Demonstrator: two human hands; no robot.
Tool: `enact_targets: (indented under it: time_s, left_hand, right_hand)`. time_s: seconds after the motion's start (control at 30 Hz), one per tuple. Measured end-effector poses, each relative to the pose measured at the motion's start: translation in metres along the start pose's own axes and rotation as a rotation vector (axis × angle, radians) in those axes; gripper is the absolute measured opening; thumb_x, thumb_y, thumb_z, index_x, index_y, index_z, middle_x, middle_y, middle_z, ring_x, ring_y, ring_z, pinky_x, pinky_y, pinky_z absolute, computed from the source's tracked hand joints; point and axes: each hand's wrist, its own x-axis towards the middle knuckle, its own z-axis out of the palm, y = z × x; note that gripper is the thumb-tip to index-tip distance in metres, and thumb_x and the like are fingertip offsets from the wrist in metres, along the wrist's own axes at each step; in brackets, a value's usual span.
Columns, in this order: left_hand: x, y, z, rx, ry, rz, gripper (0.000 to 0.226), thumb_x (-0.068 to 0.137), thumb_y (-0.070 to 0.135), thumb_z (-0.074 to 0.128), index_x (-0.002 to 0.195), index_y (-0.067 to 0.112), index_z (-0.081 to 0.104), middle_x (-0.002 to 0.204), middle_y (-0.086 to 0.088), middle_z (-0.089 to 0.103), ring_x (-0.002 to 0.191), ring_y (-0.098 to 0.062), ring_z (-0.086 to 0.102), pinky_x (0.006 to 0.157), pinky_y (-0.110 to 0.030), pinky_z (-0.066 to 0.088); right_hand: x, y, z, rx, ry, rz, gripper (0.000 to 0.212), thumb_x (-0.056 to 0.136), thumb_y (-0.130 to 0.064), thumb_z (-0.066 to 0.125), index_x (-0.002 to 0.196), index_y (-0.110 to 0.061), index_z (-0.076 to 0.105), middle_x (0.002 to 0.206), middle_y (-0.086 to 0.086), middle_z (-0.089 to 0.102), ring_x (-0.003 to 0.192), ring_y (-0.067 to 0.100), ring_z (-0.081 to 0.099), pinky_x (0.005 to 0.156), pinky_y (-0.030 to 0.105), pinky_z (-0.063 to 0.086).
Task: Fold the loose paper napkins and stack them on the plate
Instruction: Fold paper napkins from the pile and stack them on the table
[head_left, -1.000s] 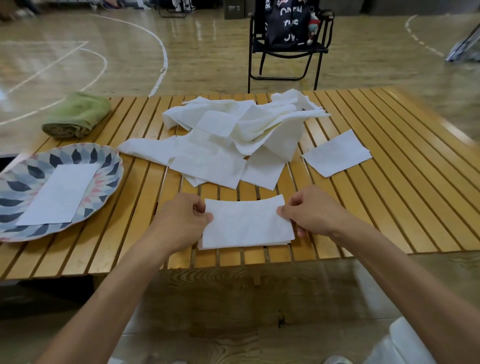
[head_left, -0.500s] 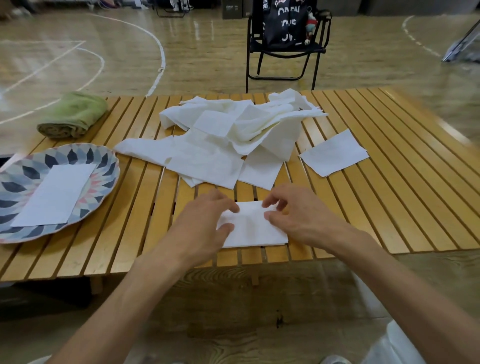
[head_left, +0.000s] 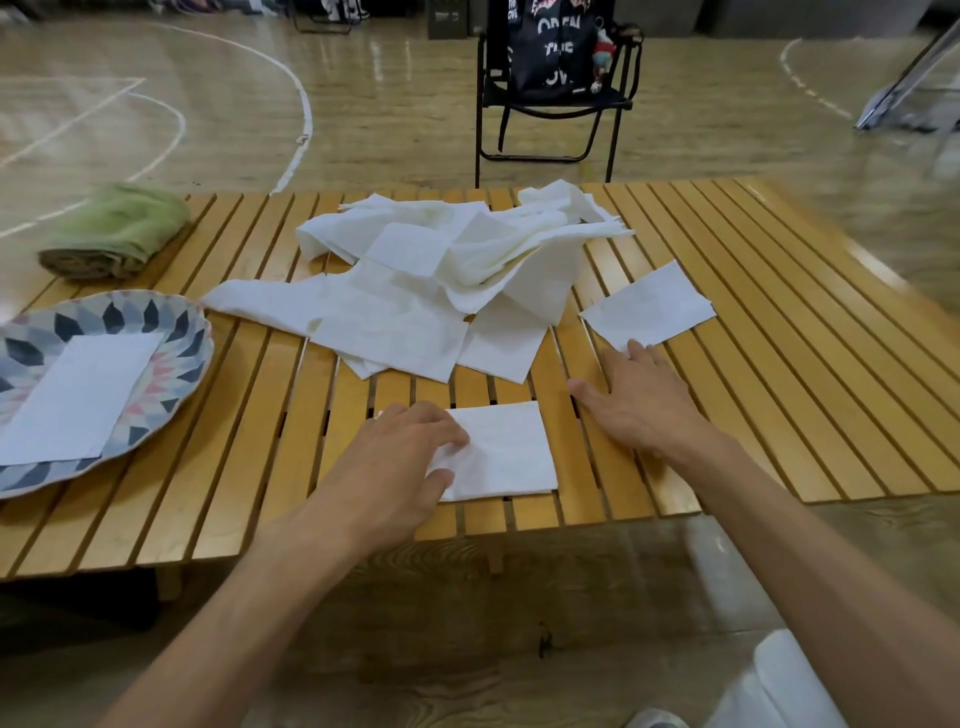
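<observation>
Napkin (head_left: 501, 449), folded, is lying near the surface's (head_left: 779, 374) front edge under my left grip (head_left: 402, 457), whose fingers are pressing it flat. My right grip (head_left: 631, 400) is lying open, fingertips touching a loose square (head_left: 652, 306) toward the right edge. Plate (head_left: 182, 332) is waiting at the left edge, bare slats between.

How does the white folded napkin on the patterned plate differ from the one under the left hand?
The white folded napkin on the patterned plate is a long rectangle, untouched; the white folded napkin under the left hand is squarer, lying on the slatted wooden table, with the left hand on it. Both are flat.
</observation>
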Motion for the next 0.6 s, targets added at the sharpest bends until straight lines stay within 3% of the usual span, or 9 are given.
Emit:
enact_targets:
  time_s: [0.1,0.2,0.3,0.37,0.47,0.53,0.6]
  left_hand:
    - [0.0,0.0,-0.001,-0.009,-0.006,-0.002,0.041,0.099,0.027,0.057,0.139,0.034,0.052,0.144,0.015,0.043,0.132,-0.008,0.036,0.113,-0.029,0.028]
    - [0.001,0.001,-0.001,-0.015,-0.006,-0.006,0.041,0.099,0.026,0.057,0.139,0.033,0.052,0.143,0.015,0.044,0.131,-0.009,0.036,0.113,-0.029,0.029]
    - [0.001,0.001,-0.001,-0.016,-0.009,-0.009,0.041,0.099,0.026,0.057,0.139,0.033,0.051,0.144,0.015,0.043,0.131,-0.008,0.036,0.114,-0.029,0.029]
    - [0.001,0.001,-0.002,-0.022,-0.013,-0.014,0.041,0.099,0.025,0.057,0.139,0.033,0.051,0.144,0.015,0.043,0.132,-0.008,0.036,0.114,-0.029,0.029]
    - [-0.001,0.003,-0.003,-0.036,0.002,-0.021,0.042,0.099,0.024,0.057,0.14,0.032,0.05,0.146,0.014,0.043,0.134,-0.008,0.036,0.115,-0.029,0.029]
    - [-0.002,0.005,-0.003,-0.08,0.027,-0.043,0.045,0.099,0.022,0.057,0.142,0.031,0.048,0.146,0.013,0.042,0.135,-0.009,0.037,0.115,-0.029,0.031]
    - [-0.004,0.008,-0.003,-0.129,0.055,-0.057,0.049,0.099,0.023,0.057,0.145,0.032,0.043,0.146,0.013,0.041,0.134,-0.009,0.04,0.114,-0.032,0.034]
  right_hand:
    - [-0.001,0.0,-0.001,-0.033,0.032,-0.007,0.075,0.099,-0.059,0.043,0.153,-0.008,0.032,0.165,0.011,0.021,0.154,0.03,0.012,0.123,0.046,0.017]
    - [-0.006,-0.002,-0.006,-0.038,0.075,-0.012,0.06,0.102,-0.047,0.047,0.141,-0.002,0.045,0.155,0.014,0.036,0.144,0.032,0.029,0.117,0.044,0.028]
    - [-0.008,-0.003,-0.009,0.015,0.188,-0.023,0.037,0.101,-0.034,0.053,0.12,-0.003,0.059,0.131,0.016,0.055,0.12,0.032,0.051,0.1,0.043,0.047]
    - [-0.011,-0.006,-0.012,0.154,0.303,-0.057,0.03,0.099,-0.023,0.058,0.12,-0.003,0.064,0.123,0.014,0.061,0.108,0.026,0.058,0.088,0.034,0.051]
    - [-0.023,-0.018,-0.024,0.409,0.439,-0.11,0.015,0.091,-0.009,0.062,0.104,-0.01,0.071,0.096,0.002,0.068,0.076,0.006,0.057,0.062,0.007,0.043]
    - [-0.032,-0.027,-0.032,0.558,0.46,-0.169,0.006,0.086,-0.008,0.064,0.089,-0.013,0.067,0.078,-0.004,0.061,0.065,0.006,0.051,0.054,0.009,0.041]
    - [-0.039,-0.033,-0.037,0.645,0.454,-0.221,0.005,0.085,-0.013,0.066,0.087,-0.016,0.062,0.079,-0.005,0.059,0.067,0.008,0.051,0.057,0.016,0.042]
